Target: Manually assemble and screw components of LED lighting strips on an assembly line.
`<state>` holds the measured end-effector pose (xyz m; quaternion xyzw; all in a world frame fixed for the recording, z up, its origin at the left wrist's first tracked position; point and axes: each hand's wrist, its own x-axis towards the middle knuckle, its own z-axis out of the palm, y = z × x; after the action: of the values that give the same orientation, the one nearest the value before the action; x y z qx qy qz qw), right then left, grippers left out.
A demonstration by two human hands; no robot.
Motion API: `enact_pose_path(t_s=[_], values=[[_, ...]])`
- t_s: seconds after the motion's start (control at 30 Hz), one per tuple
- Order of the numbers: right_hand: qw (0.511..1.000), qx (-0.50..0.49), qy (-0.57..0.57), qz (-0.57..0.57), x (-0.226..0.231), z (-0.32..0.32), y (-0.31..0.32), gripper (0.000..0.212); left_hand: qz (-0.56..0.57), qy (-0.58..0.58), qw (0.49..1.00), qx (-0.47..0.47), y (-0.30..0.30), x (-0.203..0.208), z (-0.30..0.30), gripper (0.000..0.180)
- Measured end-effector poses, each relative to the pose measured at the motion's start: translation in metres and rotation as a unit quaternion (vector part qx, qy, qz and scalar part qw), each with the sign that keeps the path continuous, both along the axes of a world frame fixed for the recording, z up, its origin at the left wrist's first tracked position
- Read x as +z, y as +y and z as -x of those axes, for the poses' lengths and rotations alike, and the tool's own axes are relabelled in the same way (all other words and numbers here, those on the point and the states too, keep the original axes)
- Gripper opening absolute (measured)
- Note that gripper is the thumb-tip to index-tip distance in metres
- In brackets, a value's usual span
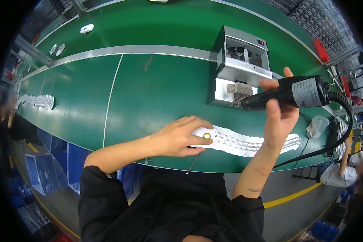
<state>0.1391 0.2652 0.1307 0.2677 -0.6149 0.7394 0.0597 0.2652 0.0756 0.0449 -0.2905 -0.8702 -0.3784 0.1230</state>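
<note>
My left hand (184,136) is closed on a white plastic housing (198,132) with a round yellow-and-black spot, lying close to the bench's front edge. A thin cable (194,162) with a small white end hangs from beside it over the edge. To its right stretches a row of overlapping white plastic pieces (244,145), partly behind my right forearm. My right hand (284,111) grips a black electric screwdriver (286,94), held almost level and pointing left. Its tip end is at the front of a metal screw feeder (242,68); exact contact cannot be made out.
A thick black cord (349,125) curves from the screwdriver down across the bench's right side. A clear plastic bag (317,126) lies there. Another row of white pieces (38,101) is at the far left. Blue bins (48,169) stand below the green bench (157,88). Other people sit at both sides.
</note>
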Motion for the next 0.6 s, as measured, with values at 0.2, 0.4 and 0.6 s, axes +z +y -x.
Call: enact_pose_path(t_s=[0.2,0.4,0.6], values=[[0.992,0.083,0.036,0.083,0.001,0.025,0.002,0.066,-0.026,-0.020,0.999,-0.020,-0.001,-0.002,0.000,0.029],[0.981,0.111,0.030,0.155,0.031,0.026,-0.015,0.052,-0.014,-0.026,1.000,-0.003,0.000,-0.010,-0.003,0.036],[0.992,0.047,0.043,0.110,0.029,0.030,-0.034,0.046,-0.031,-0.026,0.999,0.010,0.005,-0.010,0.001,0.033]])
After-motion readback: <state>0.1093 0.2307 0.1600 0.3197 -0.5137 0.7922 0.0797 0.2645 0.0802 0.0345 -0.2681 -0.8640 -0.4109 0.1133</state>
